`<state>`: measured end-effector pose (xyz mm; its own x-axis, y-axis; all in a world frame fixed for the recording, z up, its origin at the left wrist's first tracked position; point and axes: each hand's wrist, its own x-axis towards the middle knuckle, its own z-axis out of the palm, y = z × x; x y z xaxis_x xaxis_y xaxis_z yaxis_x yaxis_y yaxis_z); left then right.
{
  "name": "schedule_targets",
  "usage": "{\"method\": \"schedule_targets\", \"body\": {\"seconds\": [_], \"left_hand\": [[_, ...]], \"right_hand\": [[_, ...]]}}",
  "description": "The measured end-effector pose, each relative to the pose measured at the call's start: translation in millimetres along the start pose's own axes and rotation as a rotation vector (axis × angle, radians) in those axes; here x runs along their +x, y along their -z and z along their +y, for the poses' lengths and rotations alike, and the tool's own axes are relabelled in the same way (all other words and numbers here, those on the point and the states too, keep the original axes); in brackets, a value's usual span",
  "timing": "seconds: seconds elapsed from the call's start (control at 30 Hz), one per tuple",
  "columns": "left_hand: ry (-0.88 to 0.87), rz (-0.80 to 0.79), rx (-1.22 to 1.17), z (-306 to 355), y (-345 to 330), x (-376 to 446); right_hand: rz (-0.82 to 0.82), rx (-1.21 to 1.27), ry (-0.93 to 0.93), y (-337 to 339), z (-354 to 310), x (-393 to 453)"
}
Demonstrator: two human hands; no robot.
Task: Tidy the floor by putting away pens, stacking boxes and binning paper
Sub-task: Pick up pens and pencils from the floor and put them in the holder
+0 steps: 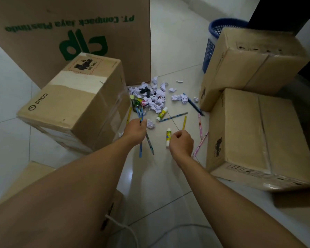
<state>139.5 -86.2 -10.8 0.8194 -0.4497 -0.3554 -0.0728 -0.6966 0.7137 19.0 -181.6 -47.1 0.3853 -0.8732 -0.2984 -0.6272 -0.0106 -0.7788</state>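
Observation:
My left hand point(135, 130) grips a bunch of blue pens point(141, 150) that stick out above and below the fist. My right hand point(182, 143) is curled at the lower end of a yellow pen point(184, 122) and pinches it. Beside it on the floor lies a glue stick point(168, 137). A second glue stick point(161, 114), a blue pen point(174, 116), a dark blue pen point(194, 104) and pink pens point(201, 142) lie scattered on the tiles. Crumpled white paper point(155, 98) is heaped beyond the hands.
A PICO box point(75, 102) stands at the left, a large printed carton point(70, 33) behind it. Two brown boxes point(258, 136) point(249, 63) sit at the right, with a blue mesh bin point(215, 40) behind them. Another box point(30, 176) and a white cable point(125, 228) lie near me.

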Motion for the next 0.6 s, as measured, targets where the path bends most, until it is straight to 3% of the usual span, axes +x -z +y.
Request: {"method": "schedule_targets", "body": {"seconds": [0.17,0.37,0.6], "left_hand": [[0.128,-0.04,-0.223,-13,-3,17],[0.042,0.194,0.038,-27,-19,36],[0.241,0.36,0.071,-32,-30,53]], "right_hand": [[-0.044,-0.222,0.093,-13,17,20],[-0.088,-0.415,0.187,-37,18,38],[-0.082,-0.346,0.19,-51,4,66]]}}
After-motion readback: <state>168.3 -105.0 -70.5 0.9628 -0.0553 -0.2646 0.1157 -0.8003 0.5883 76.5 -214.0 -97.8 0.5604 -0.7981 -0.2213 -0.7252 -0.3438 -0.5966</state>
